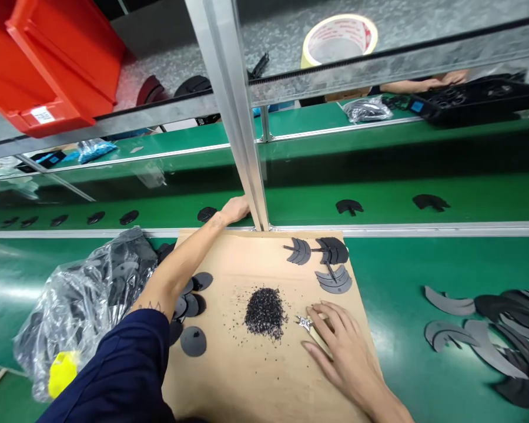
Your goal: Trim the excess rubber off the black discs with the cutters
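Cradling the nippers [305,322] loosely, the right hand [344,348] lay on the brown board [229,376] beside a heap of black scraps [265,313], with 3 dark fan-shaped parts [337,249] beyond it. The left hand [235,209] was out over the green belt [300,200], seemingly setting down or fetching a part; the next move probably called for drawing it clear of the metal post [242,135]. That post hid its fingertips, so I could not tell their grip. The nippers' handles were mostly covered.
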The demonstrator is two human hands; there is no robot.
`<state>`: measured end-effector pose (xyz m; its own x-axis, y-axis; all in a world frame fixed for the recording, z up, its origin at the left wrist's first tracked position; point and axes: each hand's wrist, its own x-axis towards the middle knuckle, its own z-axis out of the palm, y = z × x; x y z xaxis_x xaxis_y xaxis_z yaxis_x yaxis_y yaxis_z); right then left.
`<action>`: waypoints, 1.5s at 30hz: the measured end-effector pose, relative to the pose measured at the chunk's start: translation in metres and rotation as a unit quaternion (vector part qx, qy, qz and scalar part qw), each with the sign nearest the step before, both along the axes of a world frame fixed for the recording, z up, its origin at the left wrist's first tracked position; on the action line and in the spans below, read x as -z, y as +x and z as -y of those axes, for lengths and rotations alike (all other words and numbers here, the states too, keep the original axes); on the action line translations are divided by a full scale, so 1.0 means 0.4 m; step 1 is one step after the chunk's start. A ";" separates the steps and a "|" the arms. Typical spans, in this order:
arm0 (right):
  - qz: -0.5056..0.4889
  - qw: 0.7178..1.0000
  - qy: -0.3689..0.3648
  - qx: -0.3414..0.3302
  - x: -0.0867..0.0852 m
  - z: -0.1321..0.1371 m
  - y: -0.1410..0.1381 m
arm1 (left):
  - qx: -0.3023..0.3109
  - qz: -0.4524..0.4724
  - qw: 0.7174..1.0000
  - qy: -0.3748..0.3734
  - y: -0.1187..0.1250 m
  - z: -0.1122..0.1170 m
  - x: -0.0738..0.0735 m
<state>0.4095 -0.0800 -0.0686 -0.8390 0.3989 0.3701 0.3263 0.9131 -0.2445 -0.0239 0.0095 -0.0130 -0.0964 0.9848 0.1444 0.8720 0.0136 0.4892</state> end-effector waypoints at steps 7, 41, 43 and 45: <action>-0.105 0.992 -0.074 -0.014 -0.034 -0.002 -0.026 | -0.104 0.082 0.988 0.077 -0.091 0.304 -0.130; -0.200 0.779 -0.594 0.011 -0.103 0.085 -0.272 | 0.090 -0.061 0.978 0.179 0.400 0.577 -0.010; -0.201 0.781 -0.592 0.005 -0.105 0.086 -0.267 | 0.091 -0.106 0.973 0.185 0.408 0.570 0.000; -0.202 0.785 -0.585 0.000 -0.107 0.088 -0.265 | 0.082 -0.152 0.962 0.211 0.402 0.565 0.007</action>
